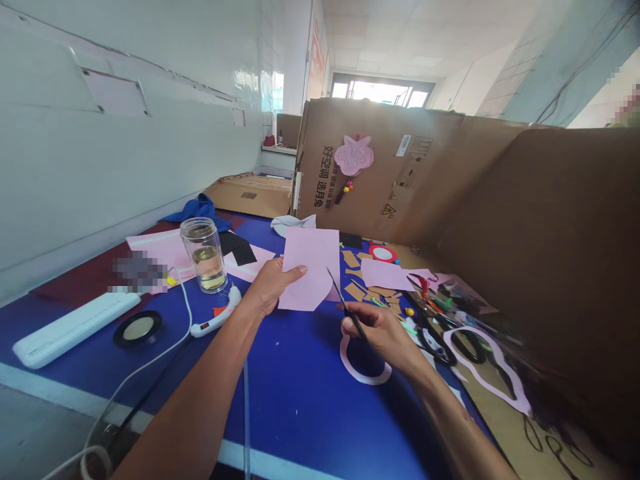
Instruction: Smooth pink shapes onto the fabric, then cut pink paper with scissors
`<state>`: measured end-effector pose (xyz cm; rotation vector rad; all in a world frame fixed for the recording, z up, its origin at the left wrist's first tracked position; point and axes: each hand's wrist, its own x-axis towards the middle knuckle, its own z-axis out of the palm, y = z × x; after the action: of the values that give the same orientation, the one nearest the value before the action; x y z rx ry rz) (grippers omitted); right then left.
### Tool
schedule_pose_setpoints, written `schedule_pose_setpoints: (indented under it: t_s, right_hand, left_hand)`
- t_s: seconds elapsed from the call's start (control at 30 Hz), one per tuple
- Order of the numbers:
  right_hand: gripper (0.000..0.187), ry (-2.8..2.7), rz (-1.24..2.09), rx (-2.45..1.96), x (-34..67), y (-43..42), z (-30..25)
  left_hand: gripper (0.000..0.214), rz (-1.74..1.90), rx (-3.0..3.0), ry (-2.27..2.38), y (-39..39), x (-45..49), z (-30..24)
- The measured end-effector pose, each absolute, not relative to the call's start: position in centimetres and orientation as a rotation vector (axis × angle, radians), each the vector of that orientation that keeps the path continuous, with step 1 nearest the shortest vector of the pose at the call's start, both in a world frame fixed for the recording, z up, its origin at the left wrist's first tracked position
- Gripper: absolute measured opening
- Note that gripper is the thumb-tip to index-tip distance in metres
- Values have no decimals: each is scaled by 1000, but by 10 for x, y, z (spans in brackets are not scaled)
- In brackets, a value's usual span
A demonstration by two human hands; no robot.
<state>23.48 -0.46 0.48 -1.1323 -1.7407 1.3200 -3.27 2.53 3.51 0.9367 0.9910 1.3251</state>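
My left hand (270,283) grips a pink sheet of paper (311,267) by its left edge, thumb on top. The sheet's lower right corner is cut away at a slant. In my right hand (375,328) is a pair of scissors (354,319), its blades pointing up and left over the sheet's right edge. Whether the blades touch the paper I cannot tell. Below my right hand a curved pink paper strip (367,379) lies on the blue table (290,400).
Left are a glass jar of yellowish liquid (204,257), a white glue gun (220,313), a white power strip (75,330) and a black-rimmed roll (137,329). Brown cardboard pieces (356,291) and another pink sheet (386,274) lie right. A large cardboard box (390,180) stands behind.
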Motion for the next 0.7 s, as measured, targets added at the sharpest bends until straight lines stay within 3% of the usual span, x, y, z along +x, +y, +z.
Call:
schedule_pose_setpoints:
  t_s: [0.7]
  right_hand:
    - [63, -1752, 1346, -1124, 236, -6, 8]
  left_hand:
    - [36, 1313, 959, 993, 26, -33, 35]
